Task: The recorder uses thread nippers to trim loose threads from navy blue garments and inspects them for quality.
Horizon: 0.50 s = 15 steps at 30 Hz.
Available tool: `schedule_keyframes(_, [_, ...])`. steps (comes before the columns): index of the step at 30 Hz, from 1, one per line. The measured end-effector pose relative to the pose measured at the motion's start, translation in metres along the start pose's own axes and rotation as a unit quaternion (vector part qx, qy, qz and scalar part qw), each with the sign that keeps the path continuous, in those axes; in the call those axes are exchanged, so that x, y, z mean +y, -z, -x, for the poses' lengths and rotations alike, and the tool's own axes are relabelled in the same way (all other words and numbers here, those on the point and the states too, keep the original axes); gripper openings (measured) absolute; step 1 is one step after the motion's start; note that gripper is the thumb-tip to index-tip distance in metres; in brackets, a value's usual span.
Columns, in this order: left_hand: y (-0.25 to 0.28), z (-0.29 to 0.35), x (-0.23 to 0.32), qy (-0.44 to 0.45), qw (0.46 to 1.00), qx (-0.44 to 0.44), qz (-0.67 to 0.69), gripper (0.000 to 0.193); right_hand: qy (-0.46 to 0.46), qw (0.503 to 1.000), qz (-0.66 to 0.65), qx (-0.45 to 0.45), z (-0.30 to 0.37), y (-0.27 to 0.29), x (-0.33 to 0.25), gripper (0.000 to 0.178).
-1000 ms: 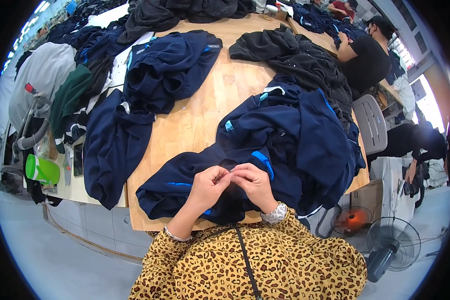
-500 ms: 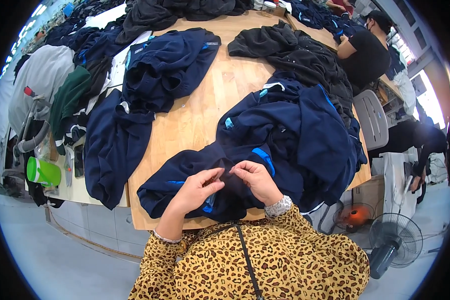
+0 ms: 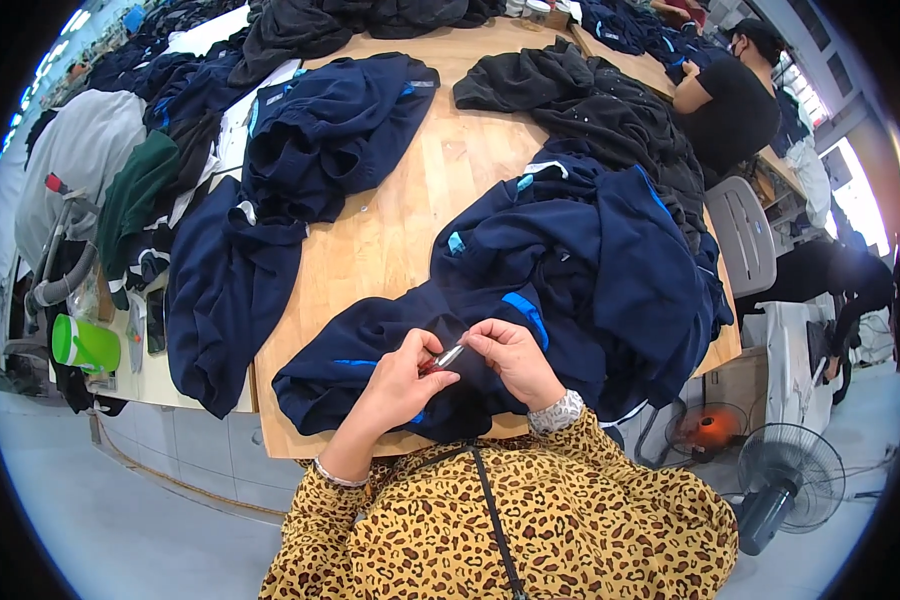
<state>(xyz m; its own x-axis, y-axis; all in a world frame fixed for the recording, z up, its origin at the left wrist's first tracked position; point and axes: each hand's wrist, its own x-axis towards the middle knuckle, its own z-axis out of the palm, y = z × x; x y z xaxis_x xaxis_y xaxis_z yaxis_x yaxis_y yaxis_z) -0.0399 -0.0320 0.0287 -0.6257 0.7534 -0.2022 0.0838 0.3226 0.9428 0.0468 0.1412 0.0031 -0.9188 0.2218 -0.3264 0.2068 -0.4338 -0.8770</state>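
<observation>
Head fisheye looks down, seemingly near.

Bright indoor light, white glare from an opening [image 3: 855, 203] at right, bent fisheye edges, black corners

A light-brown wooden table with a smooth, striped-grain top [image 3: 390, 240] carries a large, rumpled navy-blue fabric garment with bright-blue trim [image 3: 650, 290]. Beyond that garment and touching it lies a crumpled charcoal-grey fabric garment [image 3: 610, 115]. Left of it, across bare wood, is a second bunched navy-blue fabric garment [image 3: 345, 135], part of which spreads onto a cream-coloured flat worktop [image 3: 148, 382]. Farther left of the landmark garment, the worktop bears a dark, slim rectangular phone [image 3: 157, 320] and a lime-green plastic vessel with a handle [image 3: 85, 343].
</observation>
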Motion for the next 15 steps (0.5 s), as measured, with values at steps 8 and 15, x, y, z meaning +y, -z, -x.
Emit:
schedule_keyframes(8, [-0.0014,-0.0012,0.0005,0.007,1.000,-0.016,0.012,0.033,0.006,1.000,0.006,-0.012,0.0029,-0.0013,-0.0029,0.011])
schedule_keyframes(15, [-0.0009,-0.0012,0.0022,0.009,1.000,-0.020,0.012,0.030,0.022,0.999,0.017,-0.016,0.0044,-0.0041,-0.0067,0.011])
